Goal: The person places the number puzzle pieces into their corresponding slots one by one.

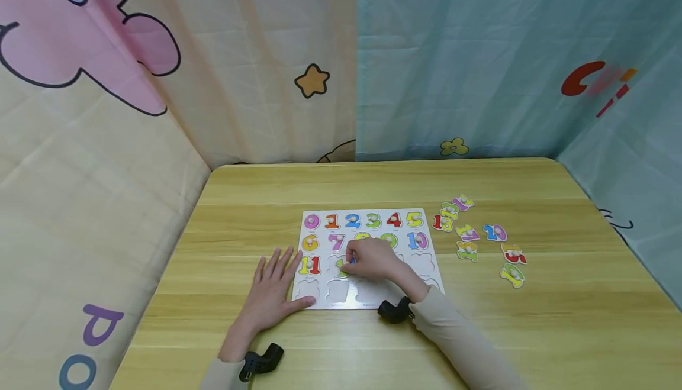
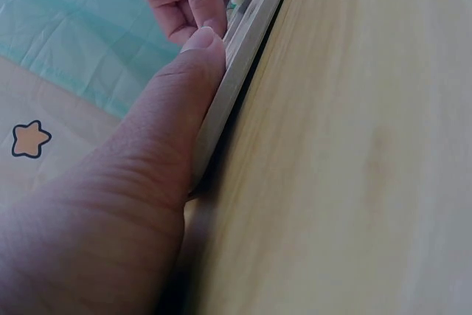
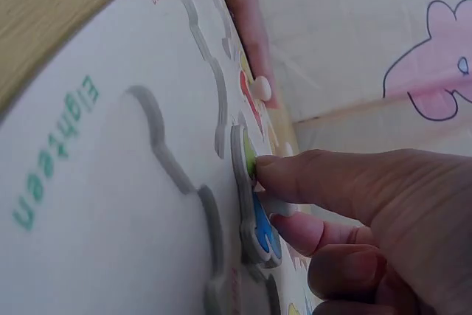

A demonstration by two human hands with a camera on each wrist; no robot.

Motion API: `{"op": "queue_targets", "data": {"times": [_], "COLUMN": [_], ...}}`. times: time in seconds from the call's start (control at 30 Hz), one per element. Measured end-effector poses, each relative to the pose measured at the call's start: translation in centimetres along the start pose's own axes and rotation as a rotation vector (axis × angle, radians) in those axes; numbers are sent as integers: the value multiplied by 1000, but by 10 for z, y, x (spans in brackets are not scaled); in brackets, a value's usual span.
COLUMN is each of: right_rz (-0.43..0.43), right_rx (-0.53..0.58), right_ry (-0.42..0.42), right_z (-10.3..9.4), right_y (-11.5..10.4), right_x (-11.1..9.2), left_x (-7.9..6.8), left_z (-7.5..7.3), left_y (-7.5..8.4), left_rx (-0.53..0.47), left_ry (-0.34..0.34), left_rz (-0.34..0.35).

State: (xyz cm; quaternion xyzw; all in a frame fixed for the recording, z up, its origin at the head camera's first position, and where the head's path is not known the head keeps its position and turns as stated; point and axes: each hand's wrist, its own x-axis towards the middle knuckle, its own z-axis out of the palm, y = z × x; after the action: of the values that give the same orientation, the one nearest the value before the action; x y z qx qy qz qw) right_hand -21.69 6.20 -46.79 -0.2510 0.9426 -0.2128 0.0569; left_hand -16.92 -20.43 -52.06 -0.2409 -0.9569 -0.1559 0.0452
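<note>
A white number puzzle board (image 1: 343,231) lies on the table, with knobbed number pieces filling its top rows and an 11 piece (image 1: 309,266) at the left of the third row. My right hand (image 1: 375,258) pinches a green-and-blue number puzzle piece (image 3: 265,234) by its knob, over the third row. In the right wrist view that piece stands slightly tilted at the board's surface; whether it sits in a recess I cannot tell. My left hand (image 1: 270,295) rests spread at the board's left edge, its thumb (image 2: 195,71) on the near left corner.
Several loose number pieces lie right of the board, among them a red-and-yellow 13 (image 1: 443,223), a blue-and-purple 20 (image 1: 495,232) and a green-and-yellow one (image 1: 512,275). Printed curtains (image 1: 256,82) hang behind the wooden table (image 1: 586,319).
</note>
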Motion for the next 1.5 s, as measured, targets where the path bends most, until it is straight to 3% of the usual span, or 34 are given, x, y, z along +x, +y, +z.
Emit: {"op": "queue_targets", "data": {"times": [0.5, 0.97, 1.5], "right_rz": [36, 53, 45], "right_rx": [-23, 8, 14], "right_ry": [7, -22, -39], "right_z": [13, 12, 4], "right_y": [-14, -14, -12], "right_x": [13, 14, 11], "left_x": [0, 1, 1], "left_z": [-1, -3, -2], "left_y": [2, 1, 1], "left_rx": [-5, 4, -1], "left_ry": [55, 8, 43], "left_rz": [25, 4, 25]}}
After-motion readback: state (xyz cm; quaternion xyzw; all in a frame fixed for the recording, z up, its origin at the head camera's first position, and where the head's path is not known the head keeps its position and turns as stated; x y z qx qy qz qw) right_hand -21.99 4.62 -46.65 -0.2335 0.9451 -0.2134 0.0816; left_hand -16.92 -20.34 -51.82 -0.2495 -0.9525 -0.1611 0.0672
